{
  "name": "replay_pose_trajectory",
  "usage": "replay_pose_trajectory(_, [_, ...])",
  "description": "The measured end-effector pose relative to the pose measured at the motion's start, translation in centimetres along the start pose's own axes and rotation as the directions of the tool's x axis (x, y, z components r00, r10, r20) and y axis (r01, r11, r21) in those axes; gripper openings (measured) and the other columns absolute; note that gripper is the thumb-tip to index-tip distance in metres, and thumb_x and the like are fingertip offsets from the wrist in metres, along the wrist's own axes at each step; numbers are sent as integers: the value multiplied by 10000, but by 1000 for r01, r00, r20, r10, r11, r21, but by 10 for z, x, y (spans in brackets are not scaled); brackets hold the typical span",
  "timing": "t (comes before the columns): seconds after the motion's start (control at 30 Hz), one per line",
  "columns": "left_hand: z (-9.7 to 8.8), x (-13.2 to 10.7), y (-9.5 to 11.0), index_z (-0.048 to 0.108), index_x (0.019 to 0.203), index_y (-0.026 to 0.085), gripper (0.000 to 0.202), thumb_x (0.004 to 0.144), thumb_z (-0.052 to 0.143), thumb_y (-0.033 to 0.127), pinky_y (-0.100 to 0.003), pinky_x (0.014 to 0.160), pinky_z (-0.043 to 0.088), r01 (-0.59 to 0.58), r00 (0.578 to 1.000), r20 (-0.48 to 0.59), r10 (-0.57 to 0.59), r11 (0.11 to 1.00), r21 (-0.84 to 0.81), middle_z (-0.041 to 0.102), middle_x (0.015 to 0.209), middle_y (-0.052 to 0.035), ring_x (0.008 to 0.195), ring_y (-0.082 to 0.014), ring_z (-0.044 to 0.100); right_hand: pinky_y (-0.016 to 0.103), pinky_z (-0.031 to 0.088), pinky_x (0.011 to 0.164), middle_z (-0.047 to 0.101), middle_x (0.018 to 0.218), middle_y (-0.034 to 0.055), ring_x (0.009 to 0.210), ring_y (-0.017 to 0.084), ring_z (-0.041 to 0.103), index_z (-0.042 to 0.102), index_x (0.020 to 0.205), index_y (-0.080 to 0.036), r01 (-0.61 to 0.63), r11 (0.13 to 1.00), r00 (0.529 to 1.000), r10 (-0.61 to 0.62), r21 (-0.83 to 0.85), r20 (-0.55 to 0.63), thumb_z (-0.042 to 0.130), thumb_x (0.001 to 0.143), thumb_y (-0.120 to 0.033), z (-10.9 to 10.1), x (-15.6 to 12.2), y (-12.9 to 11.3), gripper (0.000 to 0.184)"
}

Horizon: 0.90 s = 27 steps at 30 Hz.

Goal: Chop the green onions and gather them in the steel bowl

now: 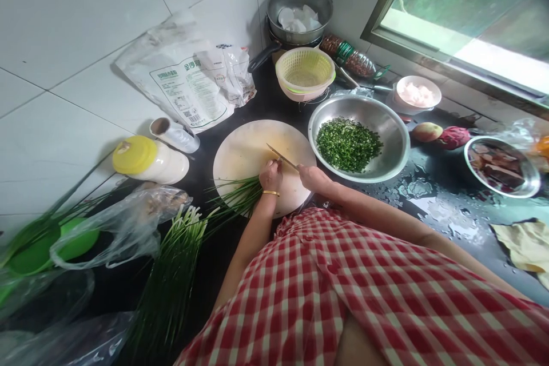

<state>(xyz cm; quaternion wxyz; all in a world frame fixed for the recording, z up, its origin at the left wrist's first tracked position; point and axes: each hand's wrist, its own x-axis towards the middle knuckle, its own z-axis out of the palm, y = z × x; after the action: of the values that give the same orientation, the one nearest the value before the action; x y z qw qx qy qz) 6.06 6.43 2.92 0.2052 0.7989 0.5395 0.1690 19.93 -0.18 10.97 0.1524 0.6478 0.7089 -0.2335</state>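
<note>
On the round cutting board (pixel 240 143), my left hand (pixel 270 174) is closed over a bunch of green chives (pixel 240 195), whose long leaves trail off to the left past the board's edge. My right hand (pixel 314 178) grips a knife (pixel 282 157) by its handle, which the fingers hide. The blade lies angled just beyond my left fingertips, pointing to the far left. Close to the board on its right stands a steel bowl (pixel 401 151) of chopped chives (pixel 349 144). A larger bundle of whole chives (pixel 169 280) lies at the left front.
Left of the board are a yellow-lidded jar (pixel 150 160), a roll of plastic film (pixel 175 135) and a plastic bag (pixel 124 223). Behind stand colanders (pixel 304 74) and a flour bag (pixel 184 86). At right, a metal bowl (pixel 501 166), fruit (pixel 428 132) and a cloth (pixel 525 246) sit on the wet counter.
</note>
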Motion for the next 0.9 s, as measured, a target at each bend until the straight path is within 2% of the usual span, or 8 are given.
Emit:
replay_pose_trajectory(0.1, [0,0,1,629,1044,213,326,928,333,284,-331,831,386,-21,1000,-1,21,999,35,619,1021,-93,967,-218,528,345,445,702,620,881,182,831,245,615,484,1149,-33,-22,1000,992,24,23,-121,286,903,-126,-7,-5,-5,329])
replay_pose_trajectory(0.17, [0,-1,1,625,1043,204,315,925,339,263,-335,830,386,-44,999,-4,44,997,58,616,1040,-95,965,-219,523,326,447,677,634,847,156,795,234,624,502,1119,-61,-24,998,988,31,52,-151,302,885,-96,-11,-9,-10,310])
replay_pose_trajectory(0.33, [3,-2,-2,633,993,173,279,913,372,229,-341,824,396,-63,997,-40,69,991,119,624,1032,-99,953,-228,519,299,459,654,651,885,152,787,221,641,513,1081,-84,-30,997,988,40,76,-146,346,876,-93,-14,-8,-23,265])
replay_pose_trajectory(0.47, [9,-1,-7,642,967,190,234,897,420,220,-331,792,406,-77,992,-89,90,986,146,635,980,-85,932,-223,528,286,462,656,658,909,136,826,223,647,500,1091,-107,-31,997,991,40,73,-128,394,866,-120,-13,-4,-22,249])
replay_pose_trajectory(0.67, [15,-3,-10,633,996,206,222,894,435,210,-319,793,410,-148,976,-148,160,985,93,648,961,-71,889,-204,538,272,448,652,665,881,141,838,229,644,493,1118,-108,16,997,995,-9,70,-104,383,837,-115,-17,11,-11,302])
replay_pose_trajectory(0.9, [10,-6,-6,621,1022,187,244,899,411,179,-306,814,424,-165,967,-188,169,986,34,645,976,-76,899,-186,557,289,426,635,665,870,147,798,229,635,478,1172,-99,-6,997,992,16,81,-126,353,855,-115,-14,24,-9,341])
